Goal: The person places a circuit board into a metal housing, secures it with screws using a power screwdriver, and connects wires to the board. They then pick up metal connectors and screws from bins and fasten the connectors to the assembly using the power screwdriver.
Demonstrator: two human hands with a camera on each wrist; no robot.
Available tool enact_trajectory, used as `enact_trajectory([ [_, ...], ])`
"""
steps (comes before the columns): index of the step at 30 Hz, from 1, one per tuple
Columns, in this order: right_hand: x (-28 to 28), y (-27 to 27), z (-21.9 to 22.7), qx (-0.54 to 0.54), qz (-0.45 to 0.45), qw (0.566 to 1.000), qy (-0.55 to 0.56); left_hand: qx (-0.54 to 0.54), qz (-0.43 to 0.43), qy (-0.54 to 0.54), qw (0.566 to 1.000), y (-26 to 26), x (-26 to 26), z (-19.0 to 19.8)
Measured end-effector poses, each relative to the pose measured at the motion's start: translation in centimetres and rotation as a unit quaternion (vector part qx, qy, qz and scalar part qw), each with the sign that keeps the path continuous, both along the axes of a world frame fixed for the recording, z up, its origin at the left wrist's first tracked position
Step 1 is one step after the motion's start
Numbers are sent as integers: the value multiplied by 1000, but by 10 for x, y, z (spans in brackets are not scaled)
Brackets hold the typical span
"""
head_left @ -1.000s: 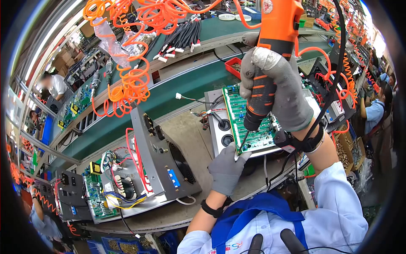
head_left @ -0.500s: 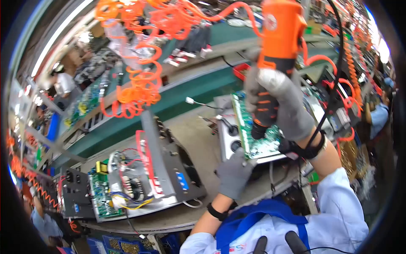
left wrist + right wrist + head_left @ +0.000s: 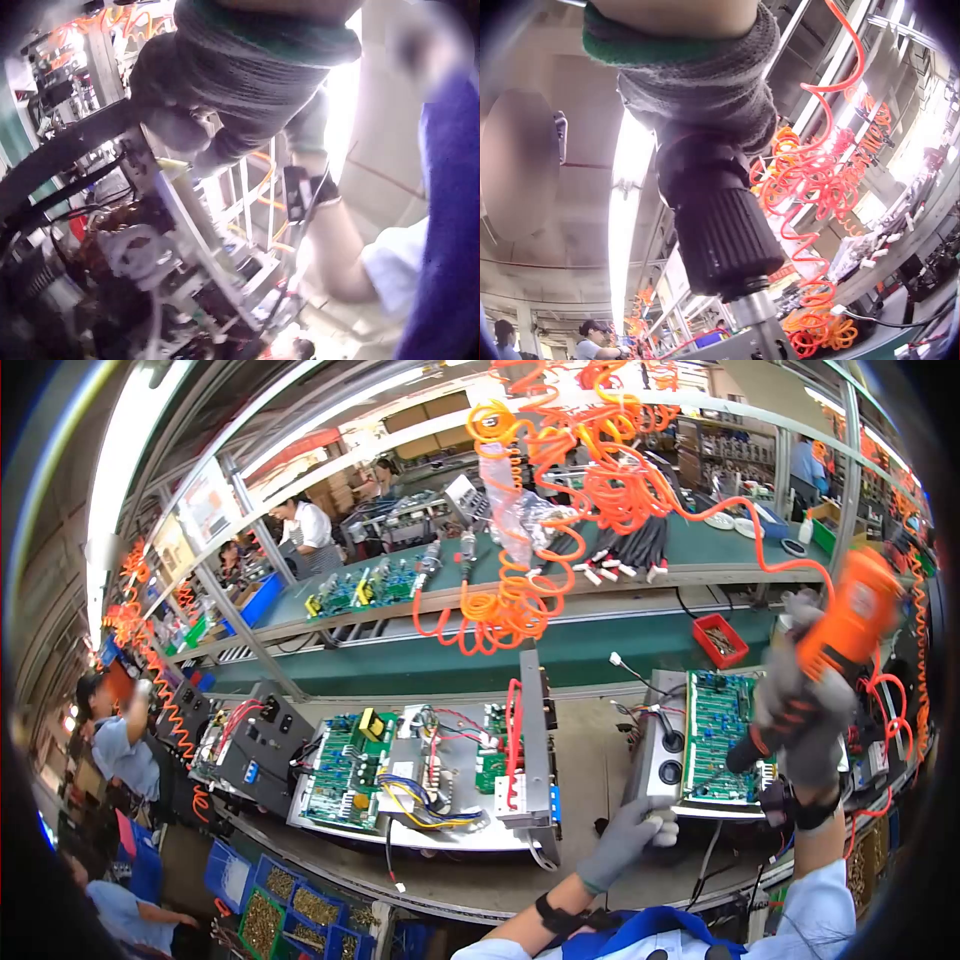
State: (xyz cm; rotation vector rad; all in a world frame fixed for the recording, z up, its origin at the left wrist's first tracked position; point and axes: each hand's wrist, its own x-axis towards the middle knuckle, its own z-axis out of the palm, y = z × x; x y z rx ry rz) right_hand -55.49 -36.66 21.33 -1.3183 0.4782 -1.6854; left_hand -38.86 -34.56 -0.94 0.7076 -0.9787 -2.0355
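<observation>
Gripping an orange screwdriver (image 3: 835, 650) in gloved fingers, the right hand (image 3: 805, 725) is holding it tilted over the green board (image 3: 722, 735), its dark nose (image 3: 720, 240) pointing down toward the board's right edge but not plainly touching it. The left hand (image 3: 628, 840) is curling its fingers round the near corner of the grey unit (image 3: 660, 755) that carries the board, steadying it on the desk (image 3: 600, 780). Judging by this, the board is already sitting in place and fastening is partway through; which screws are in is too small to tell. Just left, an opened unit (image 3: 430, 780) is lying with loose wires. A red bin (image 3: 720, 640) is sitting behind on the green belt.
</observation>
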Motion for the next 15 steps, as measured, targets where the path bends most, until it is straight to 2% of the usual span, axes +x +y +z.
enact_trajectory([
  [1,-4,5,-6,-44,29,995,-84,-2,7,-2,1000,5,10,-1],
  [2,-19,14,-11,-91,146,975,-139,50,-17,24,998,11,19,1],
  [3,-38,24,-17,-123,214,962,-114,100,-43,50,993,17,26,1],
  [4,-46,42,-31,-122,130,978,-107,109,-49,56,991,22,29,-2],
  [5,-58,36,-29,-165,329,922,-116,109,-49,52,991,25,32,-6],
  [7,-90,44,-72,-172,420,887,-89,143,-76,43,986,30,36,-18],
  [8,-63,77,-82,-161,208,947,-187,142,-70,31,987,34,34,-27],
  [9,-30,108,-84,-139,-17,952,-273,143,-70,29,987,36,35,-29],
  [10,-16,108,-89,-136,-174,929,-297,151,-90,21,984,38,36,-30],
  [11,-9,106,-96,-129,-327,882,-313,158,-110,14,981,39,36,-31],
  [12,-58,107,-119,-229,18,962,-149,158,-109,11,981,41,34,-33],
  [13,-64,114,-127,-231,19,961,-152,148,-109,11,983,42,30,-36],
  [15,-71,132,-148,-127,-64,983,-119,137,-107,7,985,40,25,-38],
])
